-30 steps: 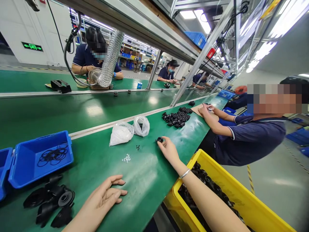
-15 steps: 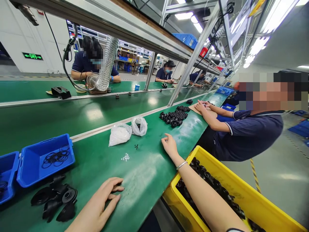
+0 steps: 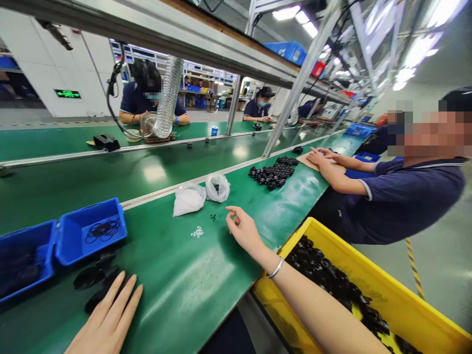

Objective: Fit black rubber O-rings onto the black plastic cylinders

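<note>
A long, flat, shiny green table top (image 3: 177,290) runs off into a bright room, and the lights make pale patches on it. A thin pale strip (image 3: 158,193) runs along its edge, and past that lies a second green surface (image 3: 110,177). A slanted silver metal post (image 3: 295,96) stands under a long silver shelf (image 3: 184,37). One person in a dark blue shirt (image 3: 413,201) sits close by on the right. The left hand (image 3: 105,319) is spread out, fingers straight, over some curved black parts (image 3: 88,279) beside the blue plastic boxes (image 3: 90,253); I cannot tell if it touches them. The right hand (image 3: 245,230) is well apart from the left, fingers loosely bent, near some tiny white bits (image 3: 197,232) and tiny black bits (image 3: 213,217). Behind those sit two thin whitish plastic bags (image 3: 189,200). A big yellow plastic bin (image 3: 350,258) holds many more black pieces (image 3: 313,260). On the white wall (image 3: 42,64), a glowing green sign (image 3: 67,94) shows an arrow. A small blue and white tub (image 3: 214,131) has marks too small to read.
</note>
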Action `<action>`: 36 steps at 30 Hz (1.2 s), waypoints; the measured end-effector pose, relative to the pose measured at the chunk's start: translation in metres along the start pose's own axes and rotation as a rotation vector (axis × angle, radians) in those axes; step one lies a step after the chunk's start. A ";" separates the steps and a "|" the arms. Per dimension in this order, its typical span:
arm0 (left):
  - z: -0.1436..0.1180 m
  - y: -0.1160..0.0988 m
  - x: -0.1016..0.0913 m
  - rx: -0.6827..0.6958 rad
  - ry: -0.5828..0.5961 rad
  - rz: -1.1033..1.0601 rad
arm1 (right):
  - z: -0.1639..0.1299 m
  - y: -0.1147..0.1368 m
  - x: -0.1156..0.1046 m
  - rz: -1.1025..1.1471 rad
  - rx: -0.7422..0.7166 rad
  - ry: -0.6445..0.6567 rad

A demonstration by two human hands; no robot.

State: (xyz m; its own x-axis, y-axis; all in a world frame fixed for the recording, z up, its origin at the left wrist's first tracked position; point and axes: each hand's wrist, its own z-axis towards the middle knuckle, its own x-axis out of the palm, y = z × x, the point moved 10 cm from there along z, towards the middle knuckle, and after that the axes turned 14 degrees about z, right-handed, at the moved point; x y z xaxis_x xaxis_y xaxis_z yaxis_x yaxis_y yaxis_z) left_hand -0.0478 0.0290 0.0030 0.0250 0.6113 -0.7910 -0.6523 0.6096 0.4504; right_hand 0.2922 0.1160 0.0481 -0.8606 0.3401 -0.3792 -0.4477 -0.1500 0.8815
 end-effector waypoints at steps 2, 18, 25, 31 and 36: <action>0.008 0.003 -0.006 0.031 0.036 0.096 | 0.001 0.007 0.017 0.029 0.011 0.064; 0.038 0.026 -0.009 -0.067 0.029 -0.133 | 0.002 -0.003 0.081 -0.191 0.019 0.305; 0.061 0.008 -0.016 0.036 -0.008 -0.084 | 0.003 -0.008 0.083 -0.239 0.056 0.297; 0.101 -0.035 -0.003 0.113 0.126 -0.182 | 0.000 -0.006 0.082 -0.223 0.044 0.294; 0.118 -0.047 0.001 0.033 0.274 -0.379 | -0.002 -0.007 0.083 -0.223 0.023 0.290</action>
State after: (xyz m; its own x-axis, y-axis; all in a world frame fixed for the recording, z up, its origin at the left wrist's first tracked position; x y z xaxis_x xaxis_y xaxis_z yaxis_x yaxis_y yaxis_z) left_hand 0.0721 0.0605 0.0294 0.0525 0.1894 -0.9805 -0.6118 0.7821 0.1183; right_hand 0.2236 0.1434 0.0104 -0.7768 0.0845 -0.6240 -0.6296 -0.0800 0.7728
